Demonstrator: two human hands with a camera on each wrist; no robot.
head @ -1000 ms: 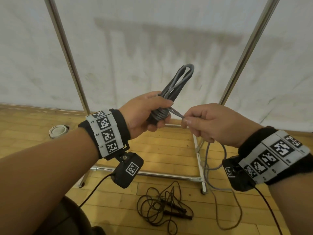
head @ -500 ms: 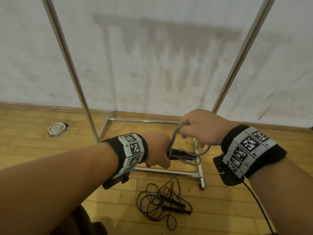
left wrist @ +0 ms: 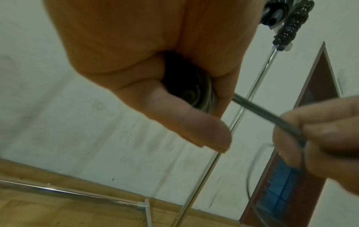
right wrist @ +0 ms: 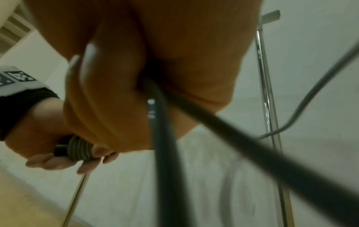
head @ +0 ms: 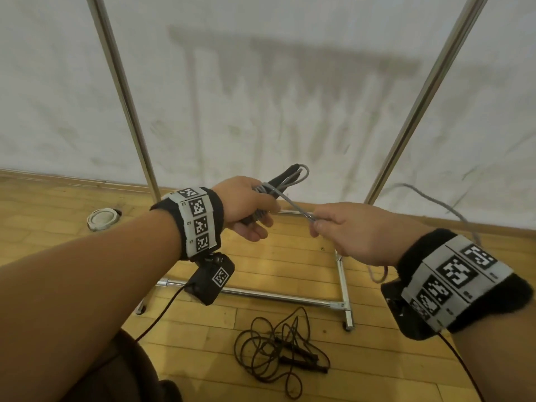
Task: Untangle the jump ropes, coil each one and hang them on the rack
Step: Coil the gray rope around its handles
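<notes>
Grey rope (head: 285,179), bundled with wraps round its middle, sits gripped in the left hand (head: 246,207). The right hand (head: 356,230) pinches its free strand, drawn taut between the hands (a slack length trails off right). Chrome rack (head: 343,288) stands just beyond. Black rope (head: 278,355) lies tangled on the wooden floor (head: 290,259); a round white disc (head: 103,219) near the wall.

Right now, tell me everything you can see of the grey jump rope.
The grey jump rope is a smooth, plastic-looking cord, mostly folded into a bundle with turns wrapped round its middle. The left hand grips those wraps; loop ends poke beyond it. The right hand pinches a taut strand, and the slack tail arcs past that wrist.
</notes>
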